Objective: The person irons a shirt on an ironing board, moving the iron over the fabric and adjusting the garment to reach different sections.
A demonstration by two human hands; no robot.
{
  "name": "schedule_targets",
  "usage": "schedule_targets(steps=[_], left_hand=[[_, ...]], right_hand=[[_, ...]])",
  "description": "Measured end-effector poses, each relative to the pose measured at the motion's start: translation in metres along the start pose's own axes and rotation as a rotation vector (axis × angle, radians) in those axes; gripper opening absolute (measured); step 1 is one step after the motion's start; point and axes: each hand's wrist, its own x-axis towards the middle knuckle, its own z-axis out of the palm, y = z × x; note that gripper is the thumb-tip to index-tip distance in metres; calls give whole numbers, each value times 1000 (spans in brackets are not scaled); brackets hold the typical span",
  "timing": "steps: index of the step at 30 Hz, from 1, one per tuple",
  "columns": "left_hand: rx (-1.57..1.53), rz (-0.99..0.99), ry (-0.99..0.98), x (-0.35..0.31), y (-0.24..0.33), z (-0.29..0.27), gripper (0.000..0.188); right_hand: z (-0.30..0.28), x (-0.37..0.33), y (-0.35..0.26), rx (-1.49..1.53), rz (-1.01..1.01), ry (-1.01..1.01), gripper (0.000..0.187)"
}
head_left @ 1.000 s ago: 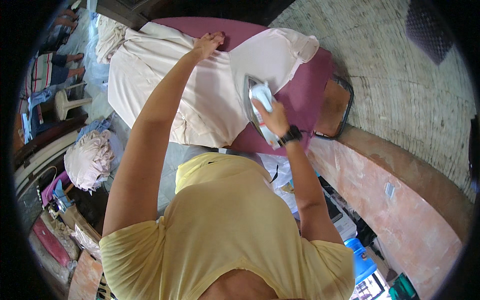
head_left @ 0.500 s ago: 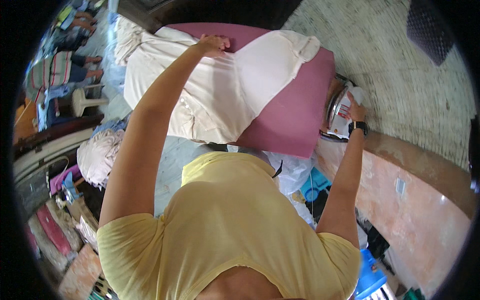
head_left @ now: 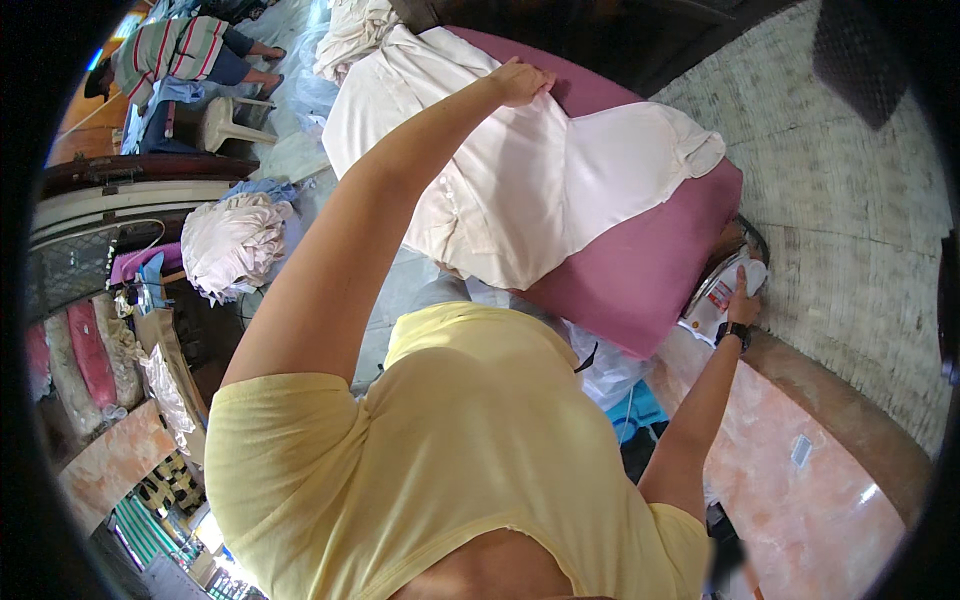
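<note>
A cream-white shirt (head_left: 500,190) lies spread over a pink padded ironing board (head_left: 640,255), one sleeve reaching toward the board's right end. My left hand (head_left: 522,82) is at the shirt's far edge, its fingers closed on a fold of the cloth. Off the right end of the board, my right hand (head_left: 742,302) is wrapped round a white iron (head_left: 712,303) with a red patch and a silvery edge. A dark watch sits on that wrist. My palm hides part of the iron's handle.
A bundle of pale cloth (head_left: 238,245) stands to the left, and more cream cloth (head_left: 352,35) is heaped beyond the board's far left. A stone-patterned ledge (head_left: 800,450) runs along the right. Farther left, a person in a striped shirt (head_left: 170,55) is near a plastic stool (head_left: 225,122).
The view has shifted, so the board and shirt appear farther right and lower. My left fingers, spread on the cloth before, are now drawn together on its far edge. My right hand stays at the iron.
</note>
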Motion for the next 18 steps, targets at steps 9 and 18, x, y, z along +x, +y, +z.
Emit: schedule_targets(steps=[9, 18], left_hand=[[-215, 234, 26, -9, -30, -57, 21], [-360, 444, 244, -32, -40, -90, 20]], right_hand=[[136, -246, -94, 99, -782, -476, 28], [460, -507, -30, 299, 189, -1636, 36]])
